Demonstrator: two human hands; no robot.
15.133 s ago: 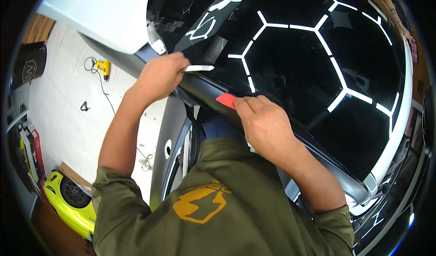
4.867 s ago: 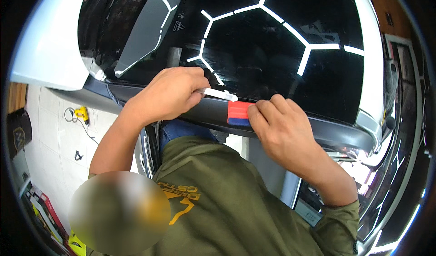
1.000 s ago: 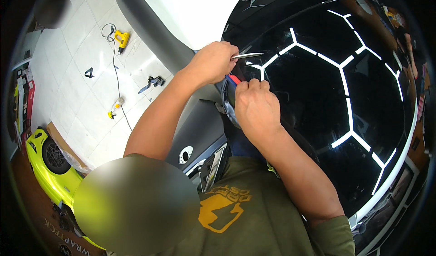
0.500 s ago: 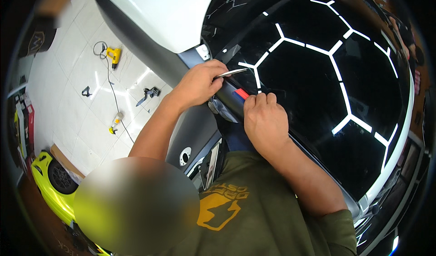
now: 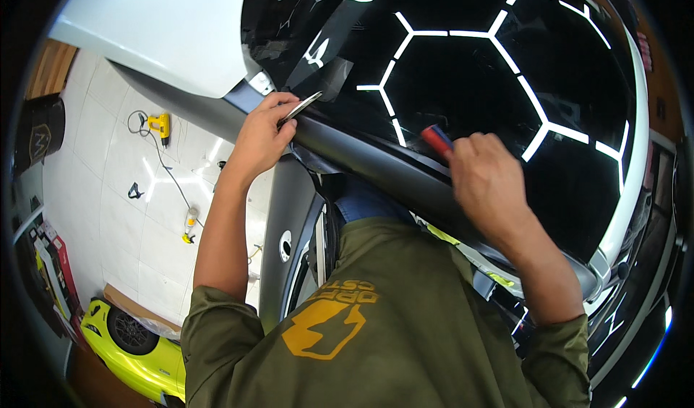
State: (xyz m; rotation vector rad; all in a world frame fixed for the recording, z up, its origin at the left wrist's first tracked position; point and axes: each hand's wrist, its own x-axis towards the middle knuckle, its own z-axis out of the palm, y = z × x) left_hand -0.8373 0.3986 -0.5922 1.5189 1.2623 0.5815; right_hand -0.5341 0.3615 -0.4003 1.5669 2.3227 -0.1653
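My left hand [image 5: 266, 134] is closed around a thin, flat, pale tool [image 5: 301, 107], whose narrow tip points up and right. It is over the dark grey trim strip [image 5: 361, 158] of a car, near the corner of the white panel. In my right hand [image 5: 490, 180], farther right along the strip, is a squeegee [image 5: 437, 140] with a red and dark blue body. The squeegee is slightly blurred, and whether it touches the surface I cannot tell. Beyond both hands spreads the car's glossy black panel [image 5: 463, 82], full of hexagonal light reflections.
A white car panel [image 5: 166, 32] fills the upper left. An open grey car door [image 5: 278, 213] stands below my left hand. On the tiled floor lie a yellow heat gun [image 5: 160, 126] with its cord and a bottle [image 5: 191, 220]. A lime-green car [image 5: 152, 364] is at lower left.
My right hand has moved right along the trim with the squeegee, away from my left hand. The left hand keeps its hold on the flat tool. The whole view has shifted.
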